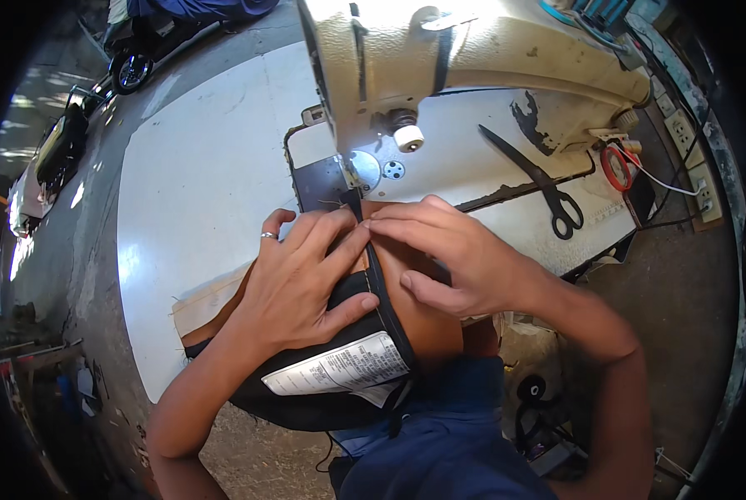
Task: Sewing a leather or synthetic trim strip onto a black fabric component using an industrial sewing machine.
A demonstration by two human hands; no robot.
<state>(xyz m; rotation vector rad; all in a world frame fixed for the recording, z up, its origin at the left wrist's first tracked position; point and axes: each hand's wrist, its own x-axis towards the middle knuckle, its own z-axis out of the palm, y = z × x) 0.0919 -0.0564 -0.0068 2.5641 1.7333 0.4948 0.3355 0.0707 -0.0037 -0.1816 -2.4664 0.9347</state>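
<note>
A brown and black leather-like piece (pixel 430 333) with a stitched seam lies over the near edge of the sewing table and onto my lap. A white printed label (pixel 340 367) is on its black side. My left hand (pixel 302 271) rests on the black part, fingers bent at the seam and thumb extended along it. My right hand (pixel 452 250) pinches the seam's edge from the brown side, its fingertips meeting the left ones. The seam's far end reaches just short of, or under, the presser foot (pixel 352 177); I cannot tell which.
The cream sewing machine (pixel 540 54) arches over the white table (pixel 198 167), its lamp lit. Black scissors (pixel 543 178) lie right of the needle plate, near a red ring-shaped item (pixel 615 169). Wall sockets (pixel 685 137) and cables line the right. Motorbikes (pixel 131 71) stand at far left.
</note>
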